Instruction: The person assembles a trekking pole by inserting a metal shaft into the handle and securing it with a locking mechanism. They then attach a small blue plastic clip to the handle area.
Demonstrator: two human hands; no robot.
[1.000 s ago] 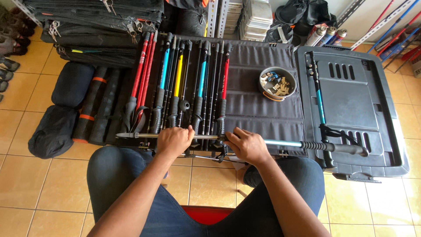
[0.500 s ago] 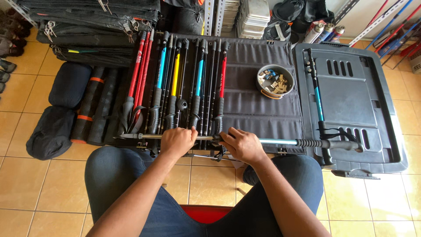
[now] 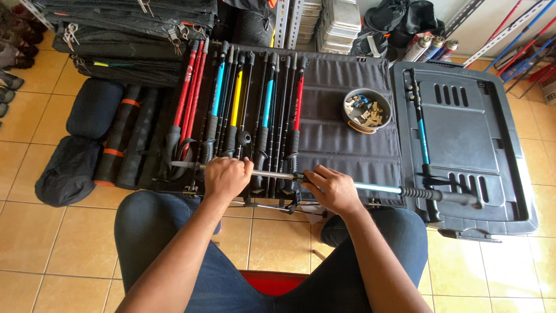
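Note:
A trekking pole [image 3: 382,188] lies crosswise in front of me, its thin silver end to the left and its black foam grip to the right. My left hand [image 3: 227,177] is closed around the silver section. My right hand [image 3: 333,188] grips the pole's middle joint, fingers wrapped over it. Beyond both hands, several trekking poles [image 3: 249,110] in red, blue, yellow and black lie side by side on a dark fabric mat [image 3: 347,145].
A round bowl of small parts [image 3: 366,110] sits on the mat. At the right lies a grey plastic lid [image 3: 480,145] with another blue pole [image 3: 421,133]. Rolled black mats [image 3: 124,139] and dark bags [image 3: 75,168] are at the left, on tiled floor.
Both hands stay on the crosswise pole; they have shifted slightly along it, and the view has drifted a little.

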